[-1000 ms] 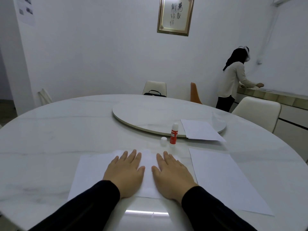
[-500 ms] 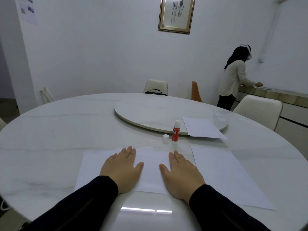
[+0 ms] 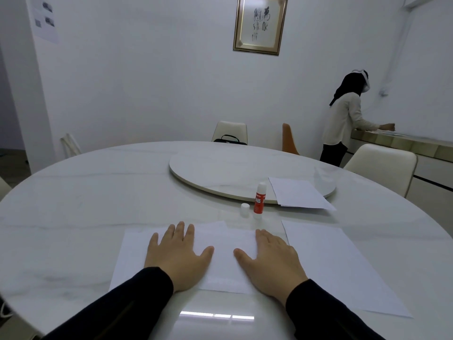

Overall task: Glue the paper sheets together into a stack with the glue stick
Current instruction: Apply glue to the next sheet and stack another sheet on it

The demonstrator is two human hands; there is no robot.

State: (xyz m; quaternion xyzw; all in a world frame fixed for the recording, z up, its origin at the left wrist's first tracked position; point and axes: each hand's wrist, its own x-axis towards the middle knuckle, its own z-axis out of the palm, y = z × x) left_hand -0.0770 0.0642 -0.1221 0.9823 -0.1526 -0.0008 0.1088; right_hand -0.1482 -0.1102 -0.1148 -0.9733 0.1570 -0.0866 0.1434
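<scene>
Pressing flat on the stack at the near edge of the table, the left hand and right hand lie palm-down, fingers straight, holding nothing. The stack is white sheets, slightly askew — one corner pokes out at the top. Just beyond stands the glue stick, red-labelled, uncapped, its white cap beside it. Another sheet lies to the right; more paper overhangs the turntable.

The round marble table carries a turntable, paper sheets, a glue stick and seemingly its cap.
</scene>
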